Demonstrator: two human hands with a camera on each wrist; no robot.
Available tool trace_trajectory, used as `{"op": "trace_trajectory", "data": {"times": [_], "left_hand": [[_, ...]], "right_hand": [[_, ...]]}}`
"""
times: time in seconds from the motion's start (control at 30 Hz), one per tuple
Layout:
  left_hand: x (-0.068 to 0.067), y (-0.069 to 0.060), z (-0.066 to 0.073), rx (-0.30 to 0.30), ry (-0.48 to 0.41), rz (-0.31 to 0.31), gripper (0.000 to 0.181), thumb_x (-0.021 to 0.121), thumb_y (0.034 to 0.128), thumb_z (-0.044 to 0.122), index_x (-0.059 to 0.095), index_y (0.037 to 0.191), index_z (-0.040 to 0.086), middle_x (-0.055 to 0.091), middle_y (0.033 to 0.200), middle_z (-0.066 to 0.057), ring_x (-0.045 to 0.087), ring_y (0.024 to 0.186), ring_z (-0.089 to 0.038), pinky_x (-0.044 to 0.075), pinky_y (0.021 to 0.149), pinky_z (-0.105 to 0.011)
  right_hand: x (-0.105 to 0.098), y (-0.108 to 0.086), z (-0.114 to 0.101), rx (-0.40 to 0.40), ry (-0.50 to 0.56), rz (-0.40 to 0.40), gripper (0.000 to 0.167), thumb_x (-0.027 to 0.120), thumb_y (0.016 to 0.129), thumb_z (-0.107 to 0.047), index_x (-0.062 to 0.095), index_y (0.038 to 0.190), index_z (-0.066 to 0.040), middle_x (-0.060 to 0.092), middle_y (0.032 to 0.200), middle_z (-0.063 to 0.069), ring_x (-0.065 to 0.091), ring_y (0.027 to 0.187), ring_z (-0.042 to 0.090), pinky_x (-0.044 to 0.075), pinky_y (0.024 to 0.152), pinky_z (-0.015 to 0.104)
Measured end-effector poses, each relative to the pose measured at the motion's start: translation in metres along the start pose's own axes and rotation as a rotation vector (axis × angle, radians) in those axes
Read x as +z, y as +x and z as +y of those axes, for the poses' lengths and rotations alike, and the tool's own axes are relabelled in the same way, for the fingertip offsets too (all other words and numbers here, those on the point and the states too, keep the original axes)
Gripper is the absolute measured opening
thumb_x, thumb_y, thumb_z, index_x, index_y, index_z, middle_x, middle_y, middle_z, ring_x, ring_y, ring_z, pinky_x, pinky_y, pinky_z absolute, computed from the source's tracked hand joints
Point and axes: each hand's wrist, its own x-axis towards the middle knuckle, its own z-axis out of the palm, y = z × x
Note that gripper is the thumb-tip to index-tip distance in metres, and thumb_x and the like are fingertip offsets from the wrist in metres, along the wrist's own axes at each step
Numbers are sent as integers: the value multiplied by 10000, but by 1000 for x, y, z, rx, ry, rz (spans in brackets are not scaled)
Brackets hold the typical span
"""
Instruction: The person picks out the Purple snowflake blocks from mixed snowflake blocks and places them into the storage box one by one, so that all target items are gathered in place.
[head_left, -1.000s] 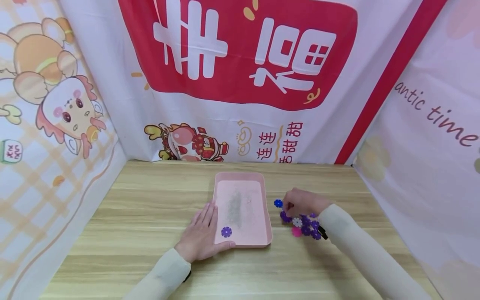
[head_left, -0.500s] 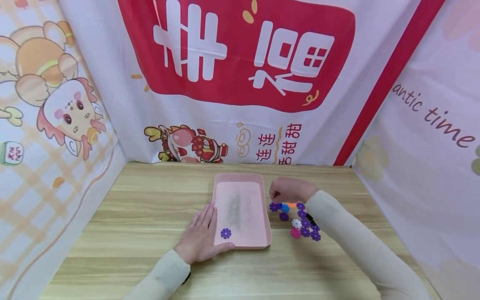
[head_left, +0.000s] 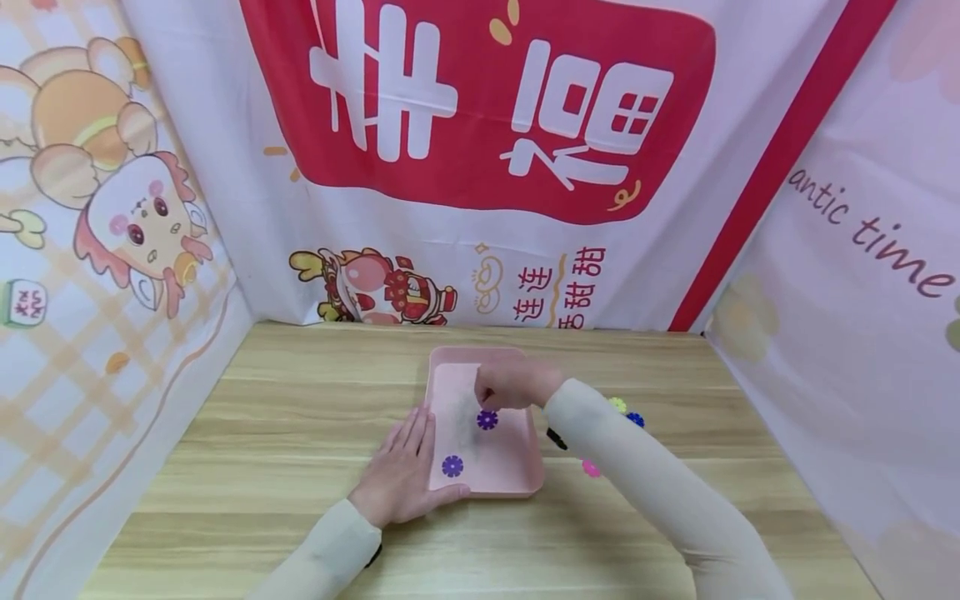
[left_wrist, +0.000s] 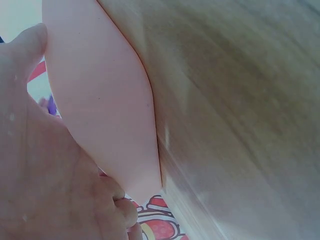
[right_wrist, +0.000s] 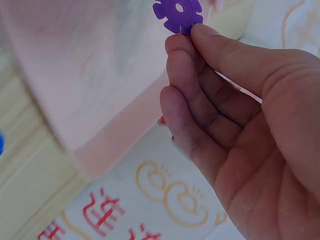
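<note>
Over the pink tray (head_left: 517,475), my right hand (head_left: 516,382) pinches a purple snowflake-shaped disc (head_left: 487,420) by its edge; the right wrist view shows the disc (right_wrist: 180,15) between thumb and forefinger of the right hand (right_wrist: 250,110). Another purple disc (head_left: 452,466) lies in the tray's near left corner. My left hand (head_left: 401,475) rests against the tray's left side, fingers straight and thumb along the near rim. In the left wrist view the left hand (left_wrist: 55,160) touches the tray wall (left_wrist: 105,100).
Right of the tray, on the wooden table (head_left: 300,417), lie a yellow-green disc (head_left: 617,405), a dark blue disc (head_left: 636,419) and a pink disc (head_left: 592,468); my right forearm (head_left: 637,467) covers the area between them. Printed cloths hang behind and at both sides.
My right hand has moved left from the loose discs to above the tray, carrying a purple disc. The left hand and the tray have stayed in place.
</note>
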Motion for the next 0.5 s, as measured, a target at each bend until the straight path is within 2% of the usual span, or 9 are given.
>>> {"op": "trace_trajectory", "data": {"times": [0.1,0.23,0.5], "left_hand": [[0,0,-1,0,13,5,1195,531,886,828,190,1637,-35,115,1743,-239,150,1635,-410,210,1333,-573],[-1,0,-1,1,21,-1,1182,525,888,830,210,1635,-31,117,1745,-231,146,1637,-407,212,1334,-569],[0,-3,-1,13,13,-14,1196,501,883,849,189,1643,-20,109,1750,-223,144,1640,-394,221,1333,-565]], "right_hand": [[3,13,-11,0,-13,-21,111,707,1002,-248,784,922,-258,747,893,-113,648,804,71,573,807,237],[8,30,-22,-36,11,-57,110,693,1010,-226,784,949,-217,750,900,-81,640,786,76,566,763,211],[26,55,-27,-42,84,-72,151,684,1015,-185,800,918,-188,752,858,-48,621,746,74,540,718,192]]}}
